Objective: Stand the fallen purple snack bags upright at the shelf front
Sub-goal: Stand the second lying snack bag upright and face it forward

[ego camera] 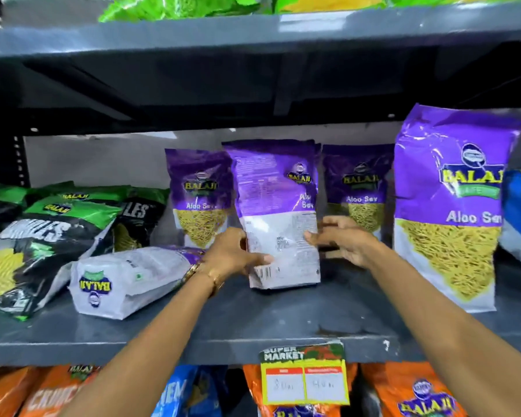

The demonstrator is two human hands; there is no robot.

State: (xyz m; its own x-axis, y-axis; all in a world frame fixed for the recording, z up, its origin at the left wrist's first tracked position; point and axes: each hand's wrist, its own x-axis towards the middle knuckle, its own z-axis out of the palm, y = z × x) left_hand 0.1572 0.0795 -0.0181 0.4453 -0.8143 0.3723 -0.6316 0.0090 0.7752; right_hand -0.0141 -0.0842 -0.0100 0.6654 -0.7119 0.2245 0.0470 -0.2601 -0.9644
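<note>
Both hands are on one purple Balaji Aloo Sev bag (275,212), which stands on the grey shelf (223,323) with its printed back panel and barcode facing out. The left hand (235,254) has its fingers clamped on the bag's lower left edge, thumb across the front. The right hand (343,242) touches the lower right edge with fingers curled; whether they pinch the bag or only steady it cannot be told. The step in hand looks like setting this bag upright, and it is nearly there, though it leans a little and shows its back.

Just left of the held bag, a second purple bag (127,281) lies fallen on its side, its "BALAJI" logo turned sideways. That one is probably next: it calls for a grip near its top seam and a lift onto its base at the shelf front.

Behind the held bag, two more bags (199,197) and (358,191) stand reading "BALAJI" and "Aloo Sev". To its right a large upright bag (448,206) carries the same words. Far left of it lie green-and-black Balaji bags (42,236). Below the held bag, a shelf-edge tag (304,374) reads "SUPER MARKET"; its handwritten prices are illegible.
</note>
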